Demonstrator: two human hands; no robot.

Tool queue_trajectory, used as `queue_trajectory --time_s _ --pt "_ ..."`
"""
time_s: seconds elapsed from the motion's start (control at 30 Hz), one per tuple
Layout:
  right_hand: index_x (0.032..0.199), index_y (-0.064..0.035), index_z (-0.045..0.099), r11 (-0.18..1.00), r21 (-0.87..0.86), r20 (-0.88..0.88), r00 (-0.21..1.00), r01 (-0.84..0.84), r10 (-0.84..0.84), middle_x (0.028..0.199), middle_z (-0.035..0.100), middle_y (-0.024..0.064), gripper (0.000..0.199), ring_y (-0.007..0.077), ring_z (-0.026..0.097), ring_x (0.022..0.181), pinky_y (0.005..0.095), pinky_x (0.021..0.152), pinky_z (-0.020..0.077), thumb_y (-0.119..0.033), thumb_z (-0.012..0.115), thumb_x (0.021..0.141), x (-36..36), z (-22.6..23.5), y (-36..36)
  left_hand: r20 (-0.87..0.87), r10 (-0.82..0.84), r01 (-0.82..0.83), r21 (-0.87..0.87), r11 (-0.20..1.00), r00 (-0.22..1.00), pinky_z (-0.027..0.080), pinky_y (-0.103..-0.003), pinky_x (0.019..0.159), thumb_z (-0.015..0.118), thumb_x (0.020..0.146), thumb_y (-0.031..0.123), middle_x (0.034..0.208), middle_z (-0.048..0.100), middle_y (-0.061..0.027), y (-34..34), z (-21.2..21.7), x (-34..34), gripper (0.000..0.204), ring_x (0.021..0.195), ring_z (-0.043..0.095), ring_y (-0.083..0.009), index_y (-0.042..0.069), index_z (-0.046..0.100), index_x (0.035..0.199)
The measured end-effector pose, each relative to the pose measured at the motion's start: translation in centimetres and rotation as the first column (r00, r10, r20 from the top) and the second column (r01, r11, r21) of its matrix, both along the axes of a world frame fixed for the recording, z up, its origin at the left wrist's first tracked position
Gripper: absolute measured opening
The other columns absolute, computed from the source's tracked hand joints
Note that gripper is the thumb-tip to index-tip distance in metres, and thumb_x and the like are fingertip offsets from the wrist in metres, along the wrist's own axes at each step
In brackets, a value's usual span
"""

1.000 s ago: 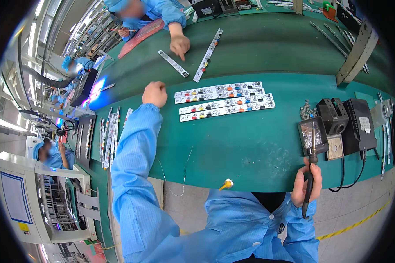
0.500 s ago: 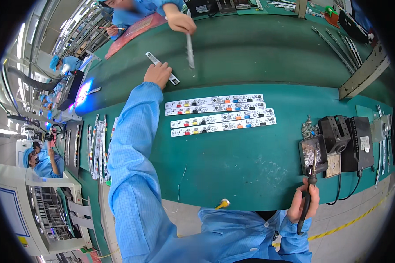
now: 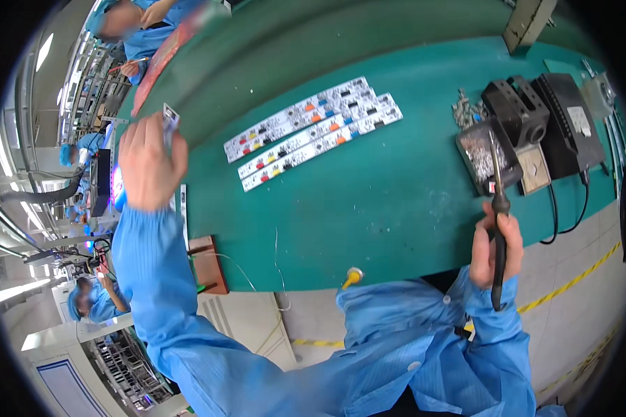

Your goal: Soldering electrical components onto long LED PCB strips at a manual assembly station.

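Note:
My left hand (image 3: 149,161) is closed around a narrow white circuit board strip (image 3: 170,117) at the left side of the green bench; most of the strip is hidden behind the fingers. In my right hand (image 3: 496,251) is a soldering iron (image 3: 499,258) with a black handle, gripped at the bench's front edge. Its metal tip points away from me, over a dark tray (image 3: 502,182) of solder scraps. Between the hands lie several white circuit board strips (image 3: 313,127), side by side and slanted, with red, yellow, orange, blue and black parts on them.
A black soldering station (image 3: 570,125) and iron holder (image 3: 515,111) stand on the right, with a tan sponge (image 3: 533,170) in front. A metal post (image 3: 528,24) rises at the back. At the left front is a brown block (image 3: 207,264). A co-worker (image 3: 146,35) sits across the bench.
My left hand has swung left and nearer with the strip. The view has turned, so the laid-out strips appear slanted. My right hand keeps the iron over the tray.

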State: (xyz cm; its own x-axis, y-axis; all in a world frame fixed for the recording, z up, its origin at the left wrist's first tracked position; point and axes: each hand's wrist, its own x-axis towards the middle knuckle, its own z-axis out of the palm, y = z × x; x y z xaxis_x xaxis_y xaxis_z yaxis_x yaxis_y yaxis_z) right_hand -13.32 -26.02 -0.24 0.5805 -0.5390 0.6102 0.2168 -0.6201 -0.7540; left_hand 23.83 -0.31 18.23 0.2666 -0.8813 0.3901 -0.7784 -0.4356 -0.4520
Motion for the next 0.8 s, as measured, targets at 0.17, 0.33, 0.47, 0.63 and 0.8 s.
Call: queue_trajectory --time_s 0.17,0.33,0.47,0.63,0.8 --pt "0.126 0.0033 0.047 0.999 -0.023 0.034 0.999 0.027 -0.026 0.109 0.059 0.0285 0.045 0.0282 0.063 0.096 0.0378 0.086 0.0501 0.012 0.056 0.083 -0.2 -0.6 -0.1 -0.296 -0.203 0.248 0.124 0.961 0.933 0.041 -0.04 0.069 0.062 0.067 0.004 0.074 0.051 -0.0105 -4.6 -2.2 -14.3 0.021 0.071 0.051 -0.0277 0.001 0.056 0.087" --pt "0.125 0.0027 0.05 0.998 0.052 0.06 0.997 0.044 -0.047 0.109 0.062 0.0284 0.048 0.0268 0.064 0.092 0.032 0.077 0.0522 0.013 0.057 0.079 0.7 -0.6 0.8 -0.487 -0.107 0.296 0.331 0.896 0.867 0.041 -0.036 0.073 0.06 0.073 0.009 0.073 0.05 -0.007 -8.1 -8.8 -20.1 0.016 0.075 0.053 -0.0243 0.003 0.057 0.086" --pt "0.125 0.0033 0.05 0.996 0.087 0.068 0.997 0.031 -0.037 0.112 0.062 0.0285 0.044 0.0229 0.062 0.089 0.0313 0.077 0.0515 0.01 0.059 0.082 0.8 -0.9 0.6 -0.581 -0.106 0.25 0.173 0.953 0.807 0.044 -0.038 0.079 0.066 0.071 0.005 0.082 0.057 -0.0104 -7.9 -9.5 -19.9 0.033 0.082 0.057 -0.0275 0.0 0.06 0.103" --pt "0.127 0.0026 0.047 1.0 0.016 -0.006 1.0 0.022 -0.022 0.113 0.061 0.0317 0.044 0.0224 0.062 0.088 0.0318 0.077 0.0513 0.008 0.057 0.085 -0.1 -0.8 0.2 -0.619 -0.049 -0.149 -0.265 0.953 0.784 0.051 -0.037 0.074 0.071 0.072 -0.004 0.101 0.064 -0.0177 0.3 -8.9 -18.9 0.03 0.088 0.063 -0.0315 -0.001 0.063 0.102" --pt "0.128 0.0016 0.046 1.0 -0.005 -0.044 0.999 0.001 -0.001 0.11 0.062 0.0327 0.046 0.0229 0.062 0.085 0.0338 0.078 0.0509 0.007 0.058 0.084 0.1 -0.5 0.3 -0.768 0.13 -0.512 -0.28 0.812 0.627 0.049 -0.031 0.069 0.071 0.079 -0.002 0.091 0.064 -0.0135 5.8 -14.0 -20.0 0.019 0.078 0.062 -0.0235 -0.002 0.065 0.097"
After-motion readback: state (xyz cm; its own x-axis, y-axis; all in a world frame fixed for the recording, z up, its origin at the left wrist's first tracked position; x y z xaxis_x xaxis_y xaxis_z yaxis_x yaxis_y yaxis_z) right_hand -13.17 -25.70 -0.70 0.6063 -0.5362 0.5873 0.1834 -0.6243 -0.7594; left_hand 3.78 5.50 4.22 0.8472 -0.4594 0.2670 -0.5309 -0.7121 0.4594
